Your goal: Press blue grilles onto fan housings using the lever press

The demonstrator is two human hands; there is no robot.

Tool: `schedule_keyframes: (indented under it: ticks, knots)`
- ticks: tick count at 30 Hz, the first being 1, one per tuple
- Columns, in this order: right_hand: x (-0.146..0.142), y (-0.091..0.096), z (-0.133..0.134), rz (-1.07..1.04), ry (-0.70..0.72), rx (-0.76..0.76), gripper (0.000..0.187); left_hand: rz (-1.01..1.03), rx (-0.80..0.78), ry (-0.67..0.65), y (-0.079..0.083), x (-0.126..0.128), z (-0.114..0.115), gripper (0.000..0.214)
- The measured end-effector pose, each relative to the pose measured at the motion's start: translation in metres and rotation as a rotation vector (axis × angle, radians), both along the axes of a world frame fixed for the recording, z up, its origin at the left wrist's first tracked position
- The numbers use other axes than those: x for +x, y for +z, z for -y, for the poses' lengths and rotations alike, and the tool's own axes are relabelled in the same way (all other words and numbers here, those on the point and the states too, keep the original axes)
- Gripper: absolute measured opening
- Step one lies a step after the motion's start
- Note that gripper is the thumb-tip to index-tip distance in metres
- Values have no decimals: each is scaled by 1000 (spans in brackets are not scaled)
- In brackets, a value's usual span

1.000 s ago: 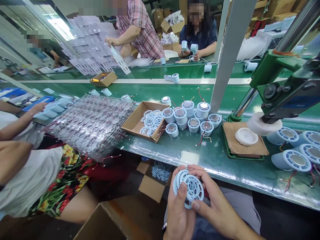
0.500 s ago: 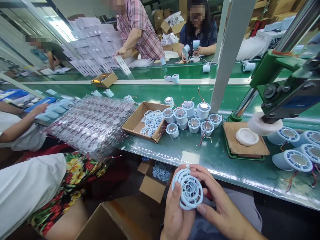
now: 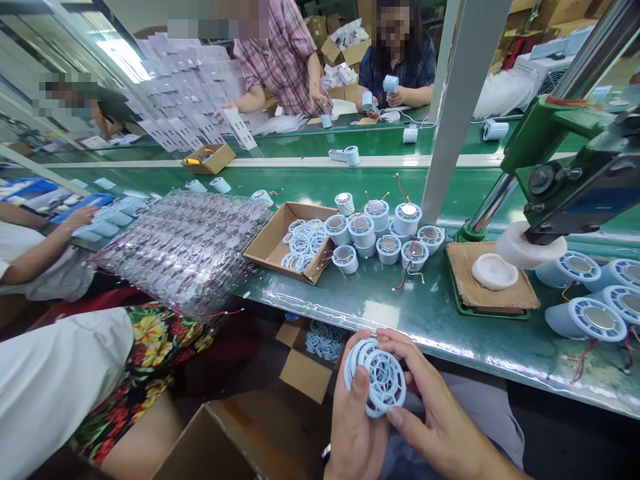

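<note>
Several light blue plastic rings (image 3: 385,380) with spokes sit stacked between my two hands, just below the bench's front edge. My left hand (image 3: 354,413) wraps the stack from the left, its thumb pressed over the near rim. From the right, my right hand (image 3: 425,400) grips the edge with its thumb low and its fingers over the top. On the bench beyond, blue cylindrical motor housings (image 3: 361,230) with silver discs and wires stand grouped. More loose rings (image 3: 305,241) lie in a small cardboard box (image 3: 265,243) left of them.
A green hand press (image 3: 550,153) with a white pad (image 3: 531,245) rises at right over a white round seat (image 3: 495,272). Wired parts in clear plastic (image 3: 185,247) overhang the bench. Open cartons (image 3: 307,377) stand below. Co-workers sit at left and across.
My hands hold the same stack, and the rings in it have shifted slightly. Across the belt, a person in a checked shirt has moved an arm and a white sheet.
</note>
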State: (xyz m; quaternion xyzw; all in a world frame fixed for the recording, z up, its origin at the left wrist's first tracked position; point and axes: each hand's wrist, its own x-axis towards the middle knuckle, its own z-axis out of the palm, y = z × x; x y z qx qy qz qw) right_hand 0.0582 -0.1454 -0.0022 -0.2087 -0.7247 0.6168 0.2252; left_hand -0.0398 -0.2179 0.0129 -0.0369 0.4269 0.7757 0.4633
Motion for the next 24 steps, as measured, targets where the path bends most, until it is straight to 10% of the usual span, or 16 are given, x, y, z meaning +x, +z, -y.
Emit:
schedule_keyframes:
  ticks: [24]
  knots:
    - [-14,-1,3,10,-104,-50,31,92,8,13,-8,2,2,42]
